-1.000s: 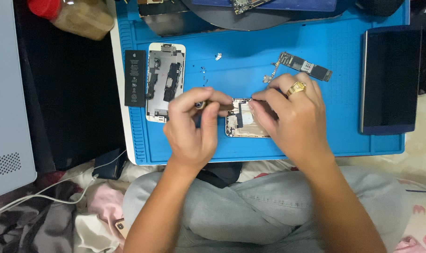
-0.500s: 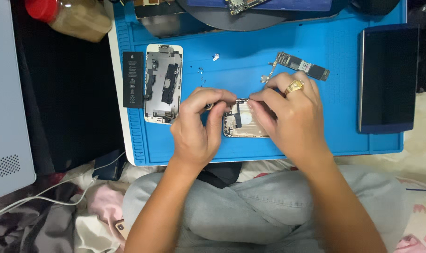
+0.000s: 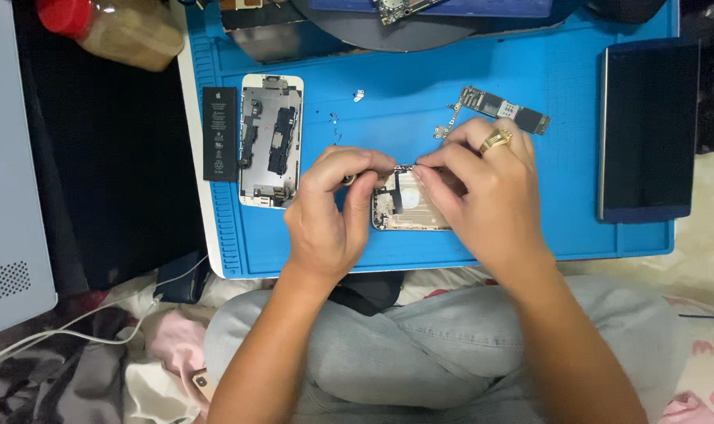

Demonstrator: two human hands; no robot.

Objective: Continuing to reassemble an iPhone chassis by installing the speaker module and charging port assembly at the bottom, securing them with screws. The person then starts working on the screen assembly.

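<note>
A person sits cross-legged, seen from above, with both bare hands meeting over a small opened phone housing (image 3: pixel 408 206) that lies on a blue work mat (image 3: pixel 529 180). The left hand (image 3: pixel 329 216) is curled, thumb and forefinger pinched together at the upper left corner of the housing; whether a small tool or part sits in that pinch cannot be made out. The right hand (image 3: pixel 486 192), wearing a gold ring (image 3: pixel 496 140), covers the right half of the housing, its fingertips pressed down on the top edge and touching those of the left hand.

Just left of the left hand, a second opened phone chassis (image 3: pixel 271 140) lies face up on the mat, with a flat black battery (image 3: pixel 220 133) close beside it on the mat's left edge. Beyond the right hand's knuckles lies a narrow circuit board (image 3: pixel 504 110), and a few tiny screws and metal bits (image 3: pixel 357 96) are scattered above the hands. At the mat's right edge rests a dark rectangular screen panel (image 3: pixel 647 129). A jar with a red lid (image 3: pixel 109 27) stands off the mat at the upper left. Light blue jeans (image 3: pixel 420 353) fill the lower part of the view.
</note>
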